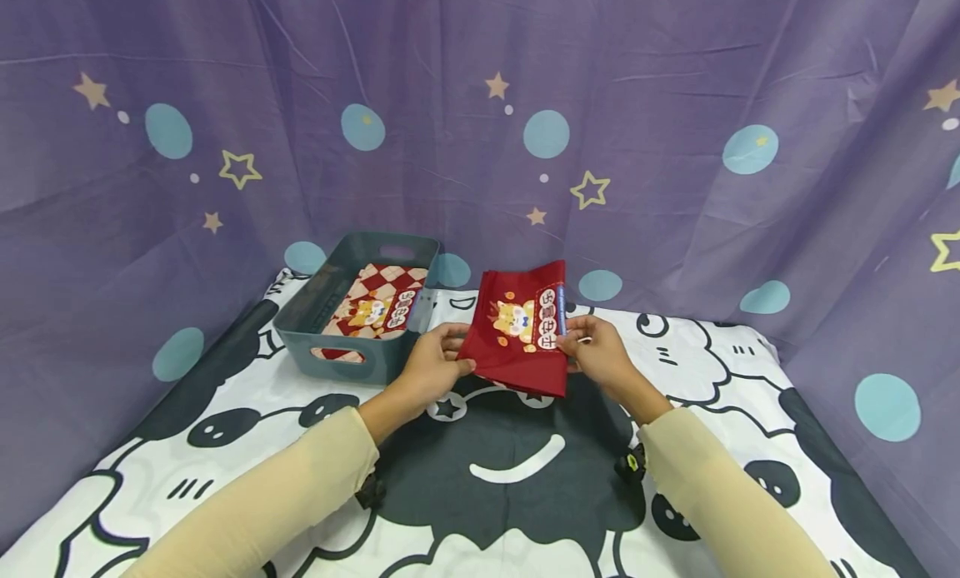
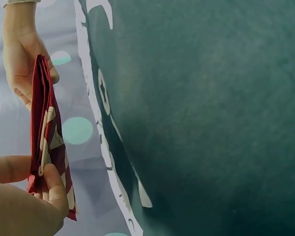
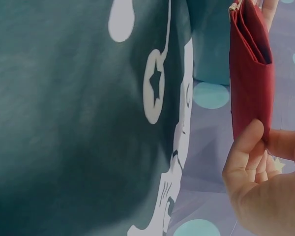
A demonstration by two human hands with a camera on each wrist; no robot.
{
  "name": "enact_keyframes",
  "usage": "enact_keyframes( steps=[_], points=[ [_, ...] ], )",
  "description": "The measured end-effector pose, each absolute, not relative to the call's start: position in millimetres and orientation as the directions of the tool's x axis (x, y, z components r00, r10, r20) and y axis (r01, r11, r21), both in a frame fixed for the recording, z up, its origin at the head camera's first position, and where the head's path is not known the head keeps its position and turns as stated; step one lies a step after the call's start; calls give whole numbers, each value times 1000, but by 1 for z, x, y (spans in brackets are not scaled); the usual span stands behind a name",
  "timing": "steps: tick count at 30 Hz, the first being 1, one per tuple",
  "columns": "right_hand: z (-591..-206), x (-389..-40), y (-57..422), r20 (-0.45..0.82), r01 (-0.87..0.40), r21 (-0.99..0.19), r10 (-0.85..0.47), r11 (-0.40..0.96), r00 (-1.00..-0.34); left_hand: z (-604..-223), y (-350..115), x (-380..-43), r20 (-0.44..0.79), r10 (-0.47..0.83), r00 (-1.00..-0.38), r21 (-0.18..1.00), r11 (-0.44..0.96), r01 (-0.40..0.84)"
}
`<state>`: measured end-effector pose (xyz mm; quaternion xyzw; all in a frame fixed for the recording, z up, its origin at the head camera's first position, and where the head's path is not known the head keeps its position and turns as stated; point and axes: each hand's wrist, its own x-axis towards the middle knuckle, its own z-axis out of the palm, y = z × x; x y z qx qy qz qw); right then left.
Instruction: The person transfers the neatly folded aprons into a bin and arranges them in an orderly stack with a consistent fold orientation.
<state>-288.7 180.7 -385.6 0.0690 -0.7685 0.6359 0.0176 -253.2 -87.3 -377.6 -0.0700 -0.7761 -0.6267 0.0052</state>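
A folded red cloth (image 1: 510, 328) with a cartoon animal and a strip of white lettering is held up between both hands. My left hand (image 1: 431, 363) pinches its left edge, thumb on the printed face. On the opposite edge, beside the lettering, my right hand (image 1: 597, 355) pinches the cloth. Seen edge-on in the left wrist view, the folded cloth (image 2: 45, 123) shows stacked layers and a red-and-cream checked side, with the left hand (image 2: 32, 201) at its lower end. The right wrist view shows the right hand (image 3: 265, 182) gripping a plain red folded edge (image 3: 250, 93).
Left of the hands stands a grey-green plastic basket (image 1: 300, 338) with handle slots. Inside lies a folded checked cloth (image 1: 375, 299) bearing a similar animal print. A black-and-white cartoon sheet (image 1: 510, 478) covers the table, and a purple curtain (image 1: 637, 78) hangs close behind.
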Motion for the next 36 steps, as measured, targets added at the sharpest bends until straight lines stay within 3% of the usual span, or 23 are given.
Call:
enact_keyframes(
  steps=[27,36],
  points=[
    [-345,-301,145,163,-168,-976,-48,137,-985,-338,-111,-257,140,8,-990,972,191,138],
    [-331,-308,127,170,-173,-983,-52,64,-984,-326,-127,-260,176,-26,-984,965,201,167]
  ],
)
